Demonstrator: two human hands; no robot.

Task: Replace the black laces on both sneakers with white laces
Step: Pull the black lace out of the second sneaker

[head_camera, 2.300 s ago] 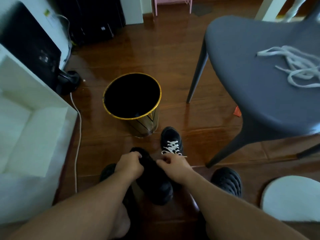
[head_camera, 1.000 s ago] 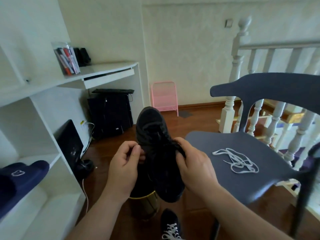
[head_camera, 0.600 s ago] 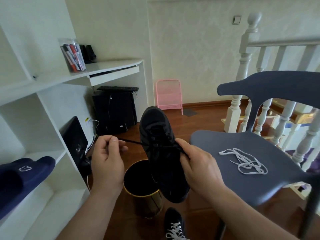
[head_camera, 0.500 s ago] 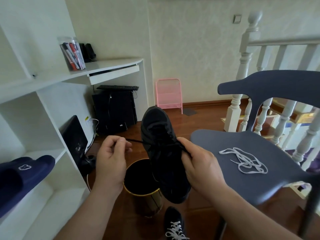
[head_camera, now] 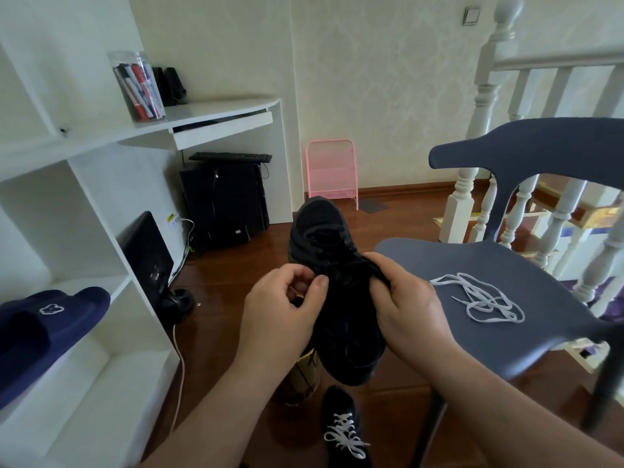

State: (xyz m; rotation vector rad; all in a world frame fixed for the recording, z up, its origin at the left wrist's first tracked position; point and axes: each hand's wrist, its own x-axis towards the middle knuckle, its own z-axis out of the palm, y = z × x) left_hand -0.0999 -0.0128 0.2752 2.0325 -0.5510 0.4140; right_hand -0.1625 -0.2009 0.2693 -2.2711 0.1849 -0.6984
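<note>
A: Head view: where was the sneaker (head_camera: pixel 341 298), and what held it?

B: It was raised in mid-air just left of the chair (head_camera: pixel 499 265), toe pointing away and up. The right hand (head_camera: pixel 401 305) clasped its right flank, fingers curled over the collar near the top eyelets. The left hand (head_camera: pixel 287 305) sat against its left side, thumb and forefinger pinched together at the lacing; the black lace (head_camera: pixel 329 258) itself could hardly be told from the dark upper, so whether it lay in that pinch was a judgement, not a certainty.

A: How would the parts handle?

B: Probably a light shoe with a soft upper and a firmer sole, best braced at the heel and sides. The lace was judged limp and thin, best taken near an eyelet and drawn out crossing by crossing.

A: And the rest of the task?

B: The white lace (head_camera: pixel 479 298) lay loose on the chair seat, right of the sneaker. The second sneaker (head_camera: pixel 342 430) stood on the floor below the held one, already showing white lacing.
</note>
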